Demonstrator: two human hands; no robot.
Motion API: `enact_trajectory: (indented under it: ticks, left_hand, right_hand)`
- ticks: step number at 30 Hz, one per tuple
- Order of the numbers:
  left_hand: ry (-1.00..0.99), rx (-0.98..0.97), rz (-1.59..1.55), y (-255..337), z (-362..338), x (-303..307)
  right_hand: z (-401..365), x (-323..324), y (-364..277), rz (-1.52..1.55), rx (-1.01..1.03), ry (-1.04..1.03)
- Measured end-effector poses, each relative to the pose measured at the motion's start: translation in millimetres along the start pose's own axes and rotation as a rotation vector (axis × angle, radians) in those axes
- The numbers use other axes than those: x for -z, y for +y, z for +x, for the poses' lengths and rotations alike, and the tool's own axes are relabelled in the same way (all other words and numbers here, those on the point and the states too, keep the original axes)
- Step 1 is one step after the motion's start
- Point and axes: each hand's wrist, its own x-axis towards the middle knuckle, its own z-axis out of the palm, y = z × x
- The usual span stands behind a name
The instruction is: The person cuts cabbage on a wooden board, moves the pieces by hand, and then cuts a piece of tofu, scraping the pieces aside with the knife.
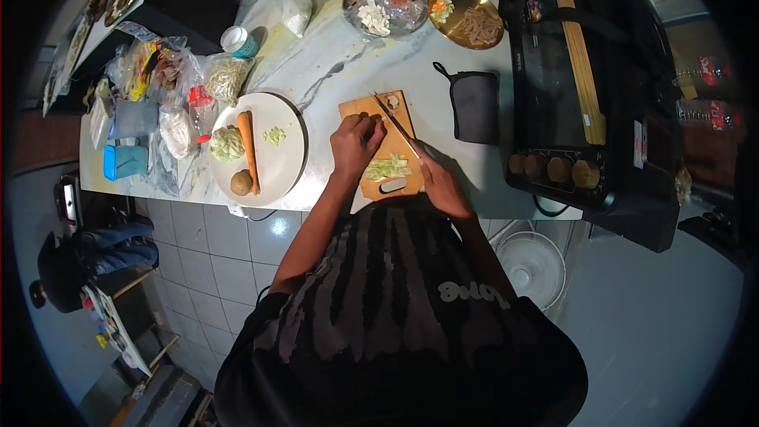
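Note:
My right hand (441, 183) is closed round the handle of a knife (402, 131), whose blade slants up and left across a wooden cutting board (405, 122). On the board, left of the blade, my left hand (358, 142) rests with curled fingers; whatever is under them is hidden. A small pale round piece (393, 101) lies near the board's far end. Closer to me is a pile of chopped pale-green leaf vegetable (387, 167). To the left, a large white plate (286, 166) holds a cabbage piece (227, 143), a carrot (247, 150), a potato (241, 183) and green bits (273, 136).
Two metal plates of cut food, one silver (411, 1) and one gold-toned (451, 35), stand at the back. A black pouch (475, 107) lies right of the board, beside a black oven (553, 103). Bags and containers crowd the left. Another person (71, 269) is at far left.

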Motion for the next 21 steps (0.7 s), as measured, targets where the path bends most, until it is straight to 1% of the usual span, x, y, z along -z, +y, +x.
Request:
enact_trajectory:
  ticks: [1,3,4,7,9,10,12,15,19,21]
  left_hand:
    - [0.033,-0.027,0.005,-0.3,0.2,-0.6]
    - [0.039,-0.036,0.001,0.5,1.1,0.6]
    - [0.037,-0.045,-0.004,1.7,2.0,1.5]
    - [0.005,-0.030,-0.030,8.8,3.4,7.8]
    - [0.030,-0.034,-0.042,6.7,3.7,6.5]
    - [0.054,-0.034,-0.058,5.9,2.6,4.8]
    - [0.055,-0.044,-0.037,1.8,2.3,1.8]
    - [0.047,-0.052,-0.009,-1.7,1.7,-0.5]
    - [0.026,-0.046,-0.001,-0.5,1.6,-0.1]
    - [0.021,-0.050,0.003,0.1,2.3,0.8]
  right_hand:
    - [-1.0,-1.5,-0.7,-0.002,0.006,-0.004]
    - [-1.4,-2.4,-2.3,-0.053,0.047,0.071]
    - [-2.0,-2.9,-2.7,-0.054,0.054,0.072]
    - [-1.4,-12.4,3.6,-0.028,0.012,0.080]
    - [-0.1,-18.9,8.3,-0.016,0.145,0.143]
    - [-0.4,-19.8,8.6,-0.013,0.142,0.145]
    - [-1.3,-21.2,9.0,0.052,0.174,0.156]
    - [-0.2,-23.9,15.5,0.062,0.212,0.165]
    - [-1.1,-24.5,22.5,0.062,0.179,0.129]
    - [-1.7,-23.4,22.9,0.035,0.112,0.104]
